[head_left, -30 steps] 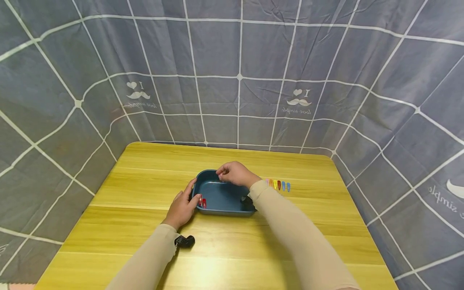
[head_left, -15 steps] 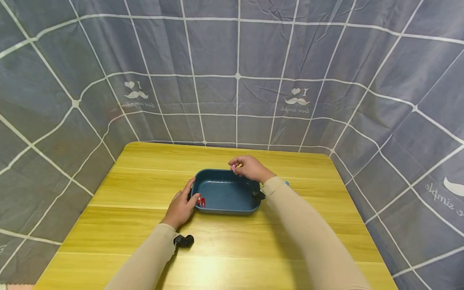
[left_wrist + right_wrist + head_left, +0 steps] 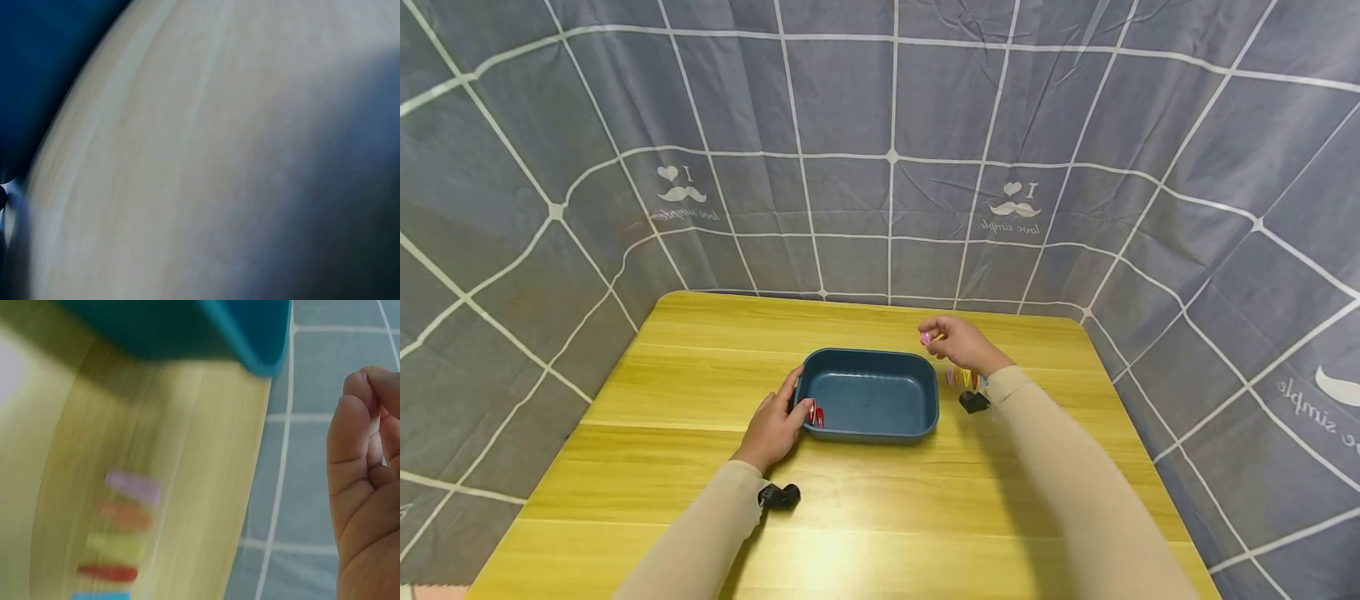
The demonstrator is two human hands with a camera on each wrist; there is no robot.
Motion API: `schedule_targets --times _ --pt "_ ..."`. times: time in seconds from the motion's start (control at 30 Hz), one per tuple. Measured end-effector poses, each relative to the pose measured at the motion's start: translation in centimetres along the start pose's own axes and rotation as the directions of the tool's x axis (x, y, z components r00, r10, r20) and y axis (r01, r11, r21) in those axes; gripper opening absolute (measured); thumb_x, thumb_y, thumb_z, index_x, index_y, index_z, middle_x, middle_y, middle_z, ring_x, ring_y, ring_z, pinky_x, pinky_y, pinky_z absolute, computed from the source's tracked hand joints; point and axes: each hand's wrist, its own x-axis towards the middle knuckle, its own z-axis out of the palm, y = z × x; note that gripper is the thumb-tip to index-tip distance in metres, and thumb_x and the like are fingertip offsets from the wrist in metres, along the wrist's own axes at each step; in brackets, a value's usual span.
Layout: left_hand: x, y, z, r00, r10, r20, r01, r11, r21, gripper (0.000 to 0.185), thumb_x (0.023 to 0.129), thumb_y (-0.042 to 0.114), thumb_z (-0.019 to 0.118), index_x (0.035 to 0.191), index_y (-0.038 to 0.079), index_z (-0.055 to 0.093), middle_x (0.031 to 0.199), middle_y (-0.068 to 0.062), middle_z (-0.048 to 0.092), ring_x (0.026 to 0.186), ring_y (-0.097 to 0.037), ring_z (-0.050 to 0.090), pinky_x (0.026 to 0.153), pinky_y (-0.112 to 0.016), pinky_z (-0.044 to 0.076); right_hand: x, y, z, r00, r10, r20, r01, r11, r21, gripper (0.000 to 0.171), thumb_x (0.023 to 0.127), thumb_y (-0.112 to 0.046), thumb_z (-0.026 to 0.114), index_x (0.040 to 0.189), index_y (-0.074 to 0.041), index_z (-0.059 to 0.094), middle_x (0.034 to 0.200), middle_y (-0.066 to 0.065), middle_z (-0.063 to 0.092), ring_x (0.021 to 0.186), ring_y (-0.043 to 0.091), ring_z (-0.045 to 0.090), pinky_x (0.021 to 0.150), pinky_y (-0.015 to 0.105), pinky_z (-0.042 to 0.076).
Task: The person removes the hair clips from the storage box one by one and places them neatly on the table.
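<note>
A dark blue plastic basin (image 3: pixel 867 438) lies on the table, with a couple of red hair clips (image 3: pixel 820 417) inside its near left corner. My left hand (image 3: pixel 773 427) holds the basin's left wall, the thumb over the rim and the fingers outside. Above the table beyond the basin's far right corner, my right hand (image 3: pixel 961 343) pinches a small pink hair clip (image 3: pixel 926 338) between thumb and fingertips. Only a sliver of that clip shows in the right wrist view. The left wrist view is blurred and shows no clip.
Right of the basin lies a row of hair clips, among them a lilac one (image 3: pixel 133 487), an orange one (image 3: pixel 127 516), a yellow one (image 3: pixel 117 547), a red one (image 3: pixel 107 573) and a blue one (image 3: pixel 100 596). A grey checked curtain (image 3: pixel 850 200) surrounds the wooden table (image 3: pixel 865 533).
My right hand has moved right from over the basin's far side to beyond its far right corner, carrying the pink hair clip. The left hand has stayed on the basin.
</note>
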Motion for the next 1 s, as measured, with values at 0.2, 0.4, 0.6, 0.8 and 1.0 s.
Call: schedule_targets --times 0.2,0.4,0.6,0.8,1.0 --pt "0.0 0.0 0.0 1.000 0.005 0.007 -0.005 1.000 0.009 0.064 0.111 0.044 0.049 0.168 0.039 0.020 0.164 -0.018 0.046 0.155 -0.056 0.028 0.127 -0.071 0.021 -1.5 2.3 -2.1 0.998 0.038 -0.048 -0.038 0.999 -0.004 0.040 0.101 -0.003 0.061 0.141 0.000 0.060 0.122 0.022 0.065 0.108 0.034 0.069 0.091 0.039 0.061" --pt "0.1 0.0 0.0 1.000 0.008 0.005 -0.008 1.000 0.006 0.064 0.111 0.045 0.049 0.168 0.039 0.021 0.164 -0.018 0.046 0.154 -0.056 0.028 0.125 -0.073 0.023 -2.9 4.7 -4.3 0.990 0.106 -0.088 -0.105 0.994 0.020 0.047 0.103 -0.005 0.059 0.149 0.001 0.052 0.115 0.018 0.064 0.112 0.046 0.065 0.098 0.055 0.058" --pt "0.1 0.0 0.0 1.000 0.013 -0.001 -0.013 1.000 0.010 0.064 0.110 0.047 0.049 0.168 0.039 0.022 0.163 -0.017 0.048 0.153 -0.056 0.032 0.123 -0.073 0.028 -4.2 7.4 -5.7 0.981 0.152 -0.124 -0.150 0.988 0.023 0.050 0.106 -0.009 0.058 0.153 0.002 0.048 0.113 0.021 0.066 0.111 0.047 0.068 0.101 0.059 0.057" --pt "0.1 0.1 0.0 1.000 0.019 -0.012 -0.019 1.000 0.010 0.064 0.110 0.046 0.050 0.168 0.037 0.023 0.161 -0.018 0.050 0.151 -0.055 0.036 0.122 -0.073 0.030 -5.3 9.5 -6.4 0.972 0.176 -0.156 -0.180 0.984 -0.006 0.051 0.103 -0.006 0.059 0.152 0.006 0.048 0.103 0.016 0.067 0.083 0.026 0.067 0.078 0.037 0.059" --pt "0.1 0.1 0.0 1.000 0.018 -0.011 -0.018 1.000 0.013 0.064 0.111 0.043 0.050 0.168 0.036 0.023 0.161 -0.018 0.050 0.150 -0.054 0.039 0.121 -0.072 0.032 -6.3 10.7 -6.6 0.964 0.205 -0.168 -0.222 0.971 -0.091 0.050 0.096 -0.002 0.061 0.144 0.011 0.053 0.090 0.009 0.067 0.069 0.014 0.057 0.064 0.025 0.049"
